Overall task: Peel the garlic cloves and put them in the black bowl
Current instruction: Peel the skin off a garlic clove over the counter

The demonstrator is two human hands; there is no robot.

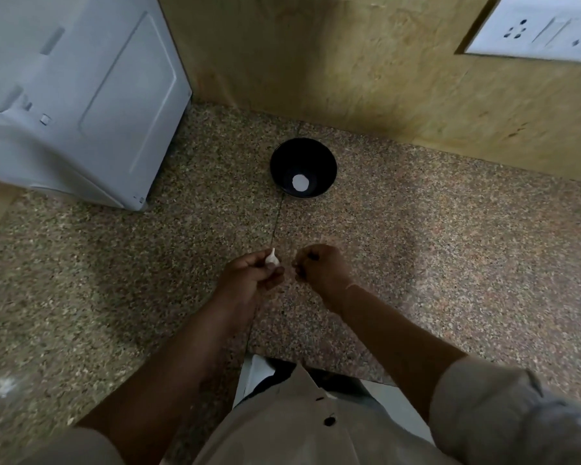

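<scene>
RISK: garlic clove point(272, 259), pinched in the left hand point(252, 280) fingertips above the counter point(450, 246), may slip while being peeled, and the black bowl point(282, 162) sits well apart | right hand point(319, 266) clenched, nothing seen in it | COUNT: one clove, one bowl, two hands

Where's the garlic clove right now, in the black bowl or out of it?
Out. The left hand holds the garlic clove over the counter, apart from the black bowl.
</scene>
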